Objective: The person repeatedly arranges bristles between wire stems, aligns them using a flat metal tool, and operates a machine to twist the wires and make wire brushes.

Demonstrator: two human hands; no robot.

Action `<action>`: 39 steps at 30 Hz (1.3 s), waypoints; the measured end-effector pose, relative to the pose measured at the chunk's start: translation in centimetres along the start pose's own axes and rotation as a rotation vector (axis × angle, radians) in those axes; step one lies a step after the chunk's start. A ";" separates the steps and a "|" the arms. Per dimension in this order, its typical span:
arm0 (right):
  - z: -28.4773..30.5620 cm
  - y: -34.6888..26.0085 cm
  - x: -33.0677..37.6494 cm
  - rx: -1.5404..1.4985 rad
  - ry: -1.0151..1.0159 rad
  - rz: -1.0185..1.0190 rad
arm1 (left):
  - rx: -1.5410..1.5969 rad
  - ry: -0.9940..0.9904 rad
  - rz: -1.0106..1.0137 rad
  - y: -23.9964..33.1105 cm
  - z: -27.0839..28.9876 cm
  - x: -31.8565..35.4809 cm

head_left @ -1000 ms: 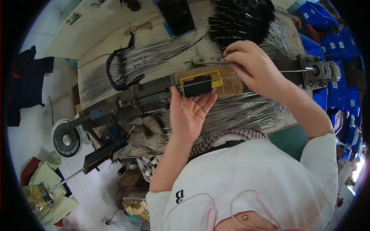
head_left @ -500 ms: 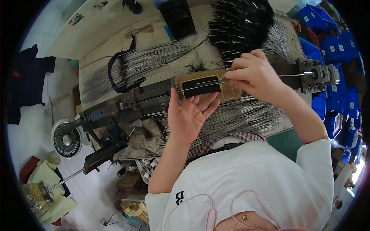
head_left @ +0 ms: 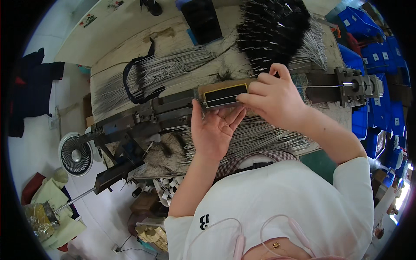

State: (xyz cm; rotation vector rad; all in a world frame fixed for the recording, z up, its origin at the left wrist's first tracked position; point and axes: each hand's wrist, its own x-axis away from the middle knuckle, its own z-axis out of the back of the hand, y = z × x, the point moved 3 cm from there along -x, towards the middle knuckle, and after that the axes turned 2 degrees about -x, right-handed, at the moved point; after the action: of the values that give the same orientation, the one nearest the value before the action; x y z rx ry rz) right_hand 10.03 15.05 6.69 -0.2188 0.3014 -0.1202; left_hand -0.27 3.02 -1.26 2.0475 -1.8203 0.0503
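My right hand (head_left: 277, 100) pinches a thin metal wire (head_left: 223, 100) between thumb and forefinger, over a black pad with a yellow border (head_left: 226, 92). The wire runs leftward along the pad toward a dark metal fixture (head_left: 175, 106). Palm up, my left hand (head_left: 212, 135) lies at the pad's near edge with its fingers apart. Its thumb points up beside the fixture's end, near the wire's left end; whether it touches the wire I cannot tell. Beneath both hands a pile of bare wires (head_left: 268, 130) covers the near side of the bench.
Black-bristled wire brushes (head_left: 273, 32) are heaped at the back. Looped wires (head_left: 173, 65) and a black strap (head_left: 125, 80) lie at back left, near a black bin (head_left: 203, 21). A metal clamp block (head_left: 350, 86) stands right; a fan (head_left: 76, 154) left; blue bins (head_left: 359, 21) beyond.
My right hand has moved a little left and down along the pad, its pinch now over the pad's right part. The left hand stays nearly in place, fingers slightly closer together.
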 end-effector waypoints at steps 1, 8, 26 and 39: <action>0.3 0.2 -0.3 -0.003 0.002 0.004 | 0.089 -0.040 0.007 0.0 -0.1 0.0; 0.8 1.8 -0.7 -0.047 -0.096 0.029 | -0.108 0.160 -0.020 0.2 -1.4 -0.1; -0.9 2.5 2.4 -0.040 0.073 -0.144 | -0.414 0.164 0.024 0.3 -2.0 -0.1; 3.0 1.8 11.4 -1.022 0.279 -0.567 | -0.720 0.418 0.152 -1.6 1.5 3.0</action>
State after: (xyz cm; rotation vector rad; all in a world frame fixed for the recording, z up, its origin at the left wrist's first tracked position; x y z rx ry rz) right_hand 21.87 15.72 5.85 -1.3107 0.5569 -0.5598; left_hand 1.39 -0.17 -2.24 1.2838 -1.4407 -0.1122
